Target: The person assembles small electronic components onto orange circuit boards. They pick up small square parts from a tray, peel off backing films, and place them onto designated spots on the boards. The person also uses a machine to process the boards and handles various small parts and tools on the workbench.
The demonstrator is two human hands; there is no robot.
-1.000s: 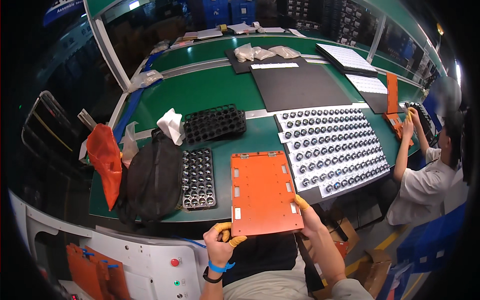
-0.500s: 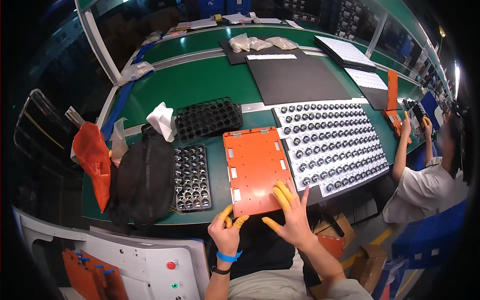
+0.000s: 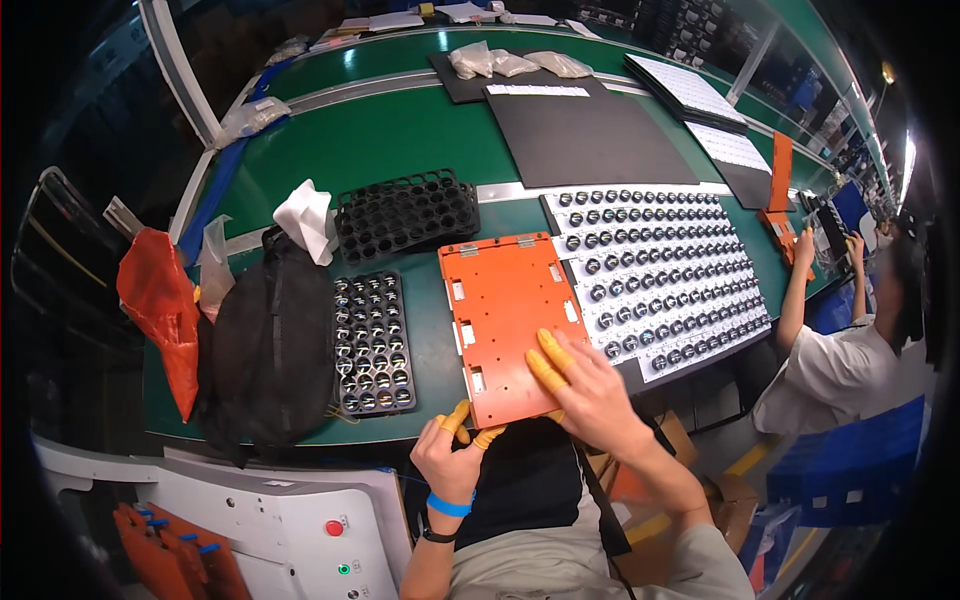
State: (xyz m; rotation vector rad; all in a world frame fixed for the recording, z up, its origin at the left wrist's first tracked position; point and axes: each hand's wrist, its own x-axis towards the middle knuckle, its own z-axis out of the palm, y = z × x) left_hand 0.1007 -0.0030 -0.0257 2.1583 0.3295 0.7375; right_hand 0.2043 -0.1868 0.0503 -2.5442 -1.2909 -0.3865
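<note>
An orange fixture plate (image 3: 505,310) with rectangular cut-outs and hinges on its far edge lies before me on the green bench. My left hand (image 3: 447,458), in yellow finger cots, pinches the plate's near left corner between thumb and fingers. Across the lower right of the plate rests my right hand (image 3: 590,395), its cot-covered fingers stretched flat on the surface. Its thumb is at the near edge, partly hidden. Left of the plate stands a black tray (image 3: 375,345) filled with round, shiny lens-like parts. To the right, white panels (image 3: 650,270) carry rows of similar dark round parts.
An empty-celled black tray (image 3: 408,215) sits behind the filled one. A black bag (image 3: 270,350) and an orange bag (image 3: 160,310) lie at left. Dark boards (image 3: 595,140) cover the far middle. A white machine panel (image 3: 290,525) stands at lower left; a co-worker (image 3: 840,350) works at right.
My right hand has moved from the plate's right corner inward, further over its surface. My left hand stays at the near left corner. The whole view has shifted slightly.
</note>
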